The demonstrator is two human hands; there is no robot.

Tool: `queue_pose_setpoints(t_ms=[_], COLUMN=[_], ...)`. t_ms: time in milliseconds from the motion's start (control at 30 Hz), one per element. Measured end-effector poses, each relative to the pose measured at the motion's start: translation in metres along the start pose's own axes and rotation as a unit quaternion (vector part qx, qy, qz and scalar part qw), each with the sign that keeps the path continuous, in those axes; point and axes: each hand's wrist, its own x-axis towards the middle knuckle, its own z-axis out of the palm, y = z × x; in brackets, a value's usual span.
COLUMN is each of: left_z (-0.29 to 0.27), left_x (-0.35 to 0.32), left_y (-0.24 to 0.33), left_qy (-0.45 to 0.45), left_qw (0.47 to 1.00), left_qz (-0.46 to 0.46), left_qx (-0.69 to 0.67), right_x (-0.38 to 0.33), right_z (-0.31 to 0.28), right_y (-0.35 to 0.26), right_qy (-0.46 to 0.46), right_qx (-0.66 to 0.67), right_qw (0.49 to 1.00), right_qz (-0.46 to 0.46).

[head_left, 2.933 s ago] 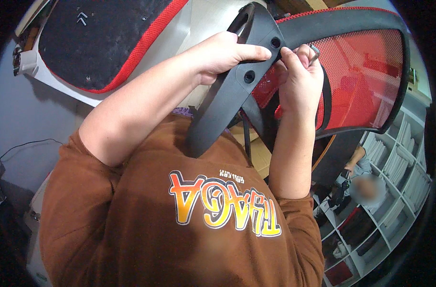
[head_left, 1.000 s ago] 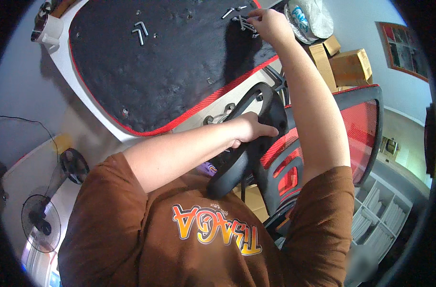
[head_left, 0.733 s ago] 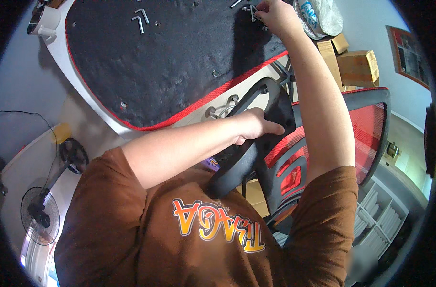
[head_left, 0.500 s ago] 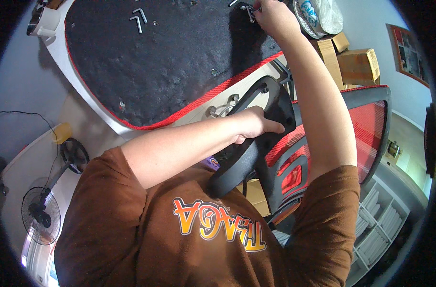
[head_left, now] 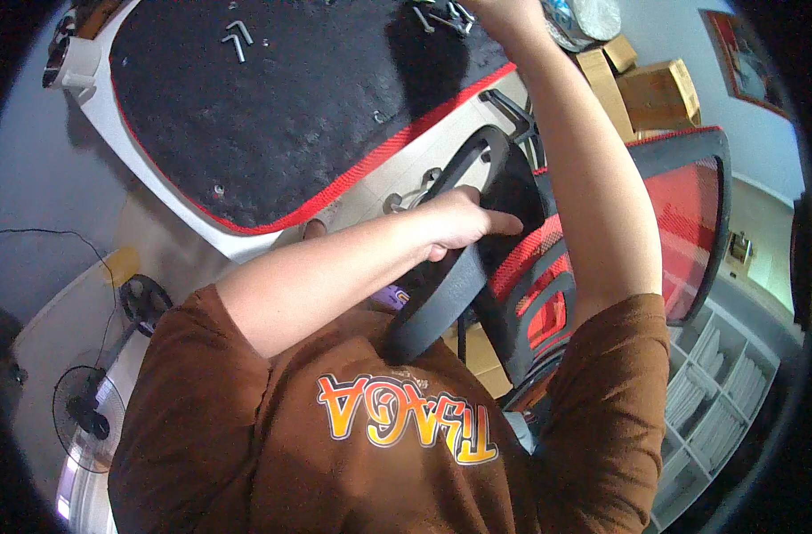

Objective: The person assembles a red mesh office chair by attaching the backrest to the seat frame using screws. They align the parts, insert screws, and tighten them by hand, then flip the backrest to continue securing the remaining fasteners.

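Note:
My left hand [head_left: 464, 222] grips a curved black plastic armrest [head_left: 441, 303] and holds it against the side of a red mesh chair back [head_left: 682, 222] with a black frame. My right arm stretches up to the top edge of the view. There my right hand [head_left: 505, 9] is mostly cut off, right beside several small metal screws and parts [head_left: 446, 16] lying on a black felt-covered seat underside [head_left: 317, 107] with red trim. Whether its fingers hold anything is hidden.
Two bent metal keys [head_left: 237, 37] lie on the black surface at the upper left. Cardboard boxes [head_left: 655, 89] and a clear plastic bag [head_left: 584, 18] sit at the upper right. A floor fan [head_left: 90, 418] stands at the lower left, and white shelves [head_left: 717, 418] at the lower right.
My right hand left the armrest and reached up to the metal parts on the black surface. My left hand kept hold of the armrest. The view tilted upward.

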Motion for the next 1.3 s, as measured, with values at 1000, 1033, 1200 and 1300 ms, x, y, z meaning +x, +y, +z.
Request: queue_pose_setpoints(t_ms=[1000,1033,1200,1300], left_z=[0.036,0.035,0.034,0.031], left_x=[-0.037,-0.038,-0.038,-0.035], left_y=[0.020,0.020,0.020,0.016], left_qy=[-0.079,-0.082,-0.089,-0.077], left_qw=[0.997,0.996,0.996,0.996], left_qz=[0.014,0.009,0.023,0.032], left_qx=[-0.019,-0.024,0.007,-0.006], right_x=[-0.350,-0.344,-0.321,-0.317], right_z=[-0.092,-0.086,-0.069,-0.067], right_y=[-0.022,-0.025,-0.046,-0.049], right_qy=[0.267,0.252,0.141,0.129], right_qx=[0.136,0.097,-0.004,-0.040], right_qw=[0.925,0.930,0.953,0.959], right_qz=[0.232,0.250,0.267,0.250])
